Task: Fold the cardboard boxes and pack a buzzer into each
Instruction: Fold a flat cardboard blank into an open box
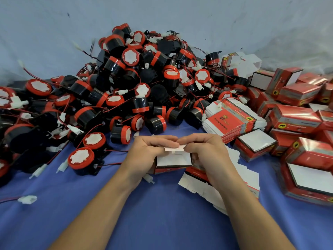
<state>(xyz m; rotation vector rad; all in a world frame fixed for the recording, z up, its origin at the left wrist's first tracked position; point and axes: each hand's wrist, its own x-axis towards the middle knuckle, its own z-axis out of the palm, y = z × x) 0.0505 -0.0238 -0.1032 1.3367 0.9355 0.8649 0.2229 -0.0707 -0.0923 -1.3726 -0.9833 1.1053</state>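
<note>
1. The fingers [162,144] of the left hand [149,152] and those of the right hand [207,150] are curled and meet at the middle. Between them they pinch the white tuck flap [175,148] of a small red-and-white cardboard box [173,161].
2. That box stands on the desk [162,217] between both palms, just in front of the person. Its body is squared up and its top flap is bent over but not yet tucked in. Whether a buzzer is already inside cannot be told, since the hands cover the opening.
3. A white plug connector [149,178] lies touching the box's lower left corner. What it belongs to is hidden.
4. Under the right wrist lies a spread of flat box blanks [225,188]. Beyond it sits a banded stack of unfolded boxes [232,121].
5. Folded boxes [297,120] crowd the right side of the desk, some shut and some showing white panels, so a fair share of the work looks done.
6. A big heap of loose red-and-black buzzers [135,78] with trailing wires fills the left and centre, so by my judgement most of the packing remains.
</note>
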